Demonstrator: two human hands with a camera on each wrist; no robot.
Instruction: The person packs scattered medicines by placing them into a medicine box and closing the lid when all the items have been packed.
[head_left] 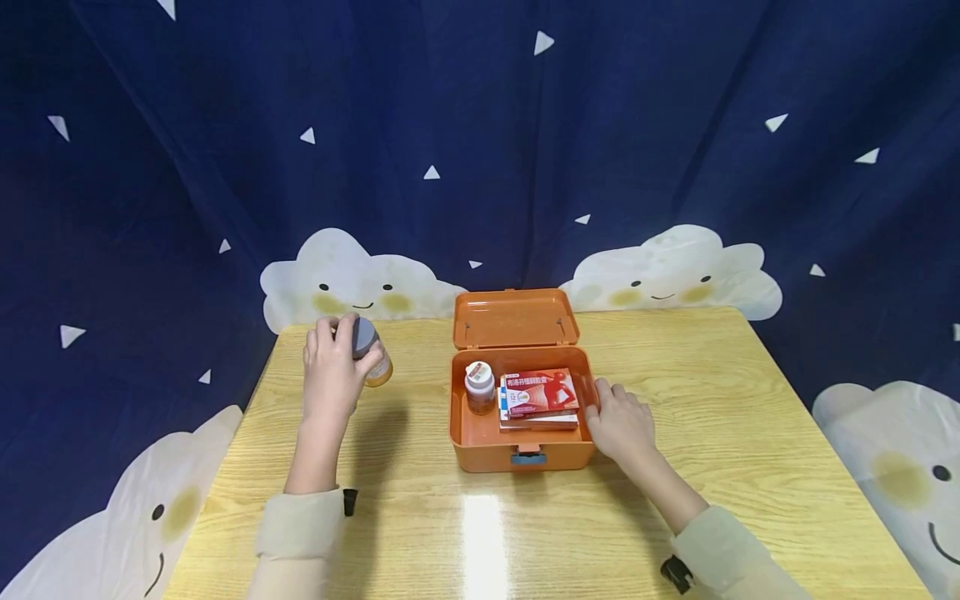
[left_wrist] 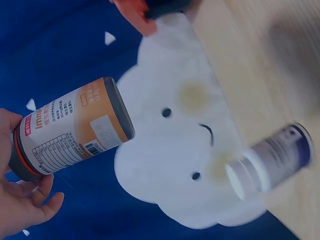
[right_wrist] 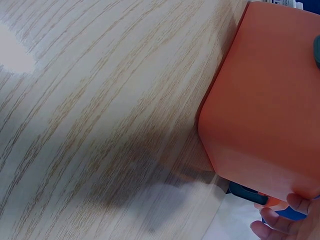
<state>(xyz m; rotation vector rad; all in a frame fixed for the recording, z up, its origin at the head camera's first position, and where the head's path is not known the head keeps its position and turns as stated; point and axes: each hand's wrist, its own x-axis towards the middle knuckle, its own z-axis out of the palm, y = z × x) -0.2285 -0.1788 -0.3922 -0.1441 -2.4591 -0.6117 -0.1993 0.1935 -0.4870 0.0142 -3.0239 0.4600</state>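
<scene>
Bottle [left_wrist: 77,127], pinched by its cap [head_left: 364,337] in the left grip [head_left: 330,373], hangs near-upright left of the orange box [head_left: 487,457], whose right side the right hand [head_left: 626,423] touches, hold unclear.

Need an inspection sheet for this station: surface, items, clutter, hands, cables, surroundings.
Surface: wooden table, bright reflection near the front edge.
Job's things: orange box, lid open; inside, white-capped bottle left of stacked cartons. Grey-capped bottle held off the table. Another bottle, left wrist view only, seemingly upright on the table; blurred.
Clutter: nothing seen.
Left hand: grips the grey-capped bottle by its cap end.
Right hand: holds the box's right wall.
Cables: nothing seen.
Surroundings: dark blue curtain with white triangles and smiling clouds.
</scene>
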